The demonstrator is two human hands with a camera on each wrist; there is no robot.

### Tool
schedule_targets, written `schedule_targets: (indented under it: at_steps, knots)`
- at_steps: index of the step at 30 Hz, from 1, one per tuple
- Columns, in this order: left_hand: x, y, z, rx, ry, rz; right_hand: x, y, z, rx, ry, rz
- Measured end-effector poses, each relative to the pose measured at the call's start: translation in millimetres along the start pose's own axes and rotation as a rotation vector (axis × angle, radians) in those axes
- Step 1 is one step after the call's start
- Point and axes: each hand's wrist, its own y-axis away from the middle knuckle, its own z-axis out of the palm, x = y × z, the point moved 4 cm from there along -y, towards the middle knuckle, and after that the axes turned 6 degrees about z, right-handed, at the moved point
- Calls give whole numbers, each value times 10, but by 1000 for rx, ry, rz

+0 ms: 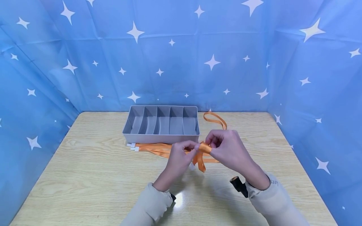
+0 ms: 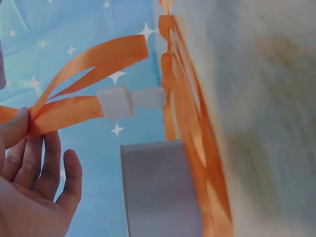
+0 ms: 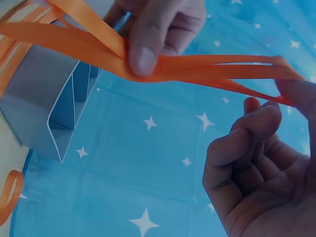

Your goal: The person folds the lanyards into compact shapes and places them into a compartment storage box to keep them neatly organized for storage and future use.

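An orange ribbon lanyard [image 1: 205, 148] is stretched between my two hands, raised over the table in front of the grey box. My left hand [image 1: 180, 156] pinches it between thumb and fingers; in the left wrist view the other fingers stand loosely apart. A white plastic clip [image 2: 116, 102] hangs at the end of a folded strand there. My right hand [image 1: 231, 151] grips the other end of the short stretch. In the right wrist view, several strands run from the left thumb to the right hand [image 3: 256, 168], whose fingers are curled.
A grey divided box [image 1: 161, 138] stands at the back of the wooden table [image 1: 93, 175]. More orange lanyards [image 1: 154, 146] with white ends [image 1: 134, 147] lie along its front. An orange loop [image 1: 215, 121] lies right of the box. Blue star-patterned cloth [image 1: 175, 56] encloses the back and sides.
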Motion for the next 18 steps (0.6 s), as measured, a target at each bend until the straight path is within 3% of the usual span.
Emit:
schedule_targets:
  at_steps: [7,18]
  knots:
    - [77,-88,-127,68,-30,12,74,55,47,-105,-19,33]
    - [187,-170,-225,99,-55,74,187,117,182,-301,-132,23]
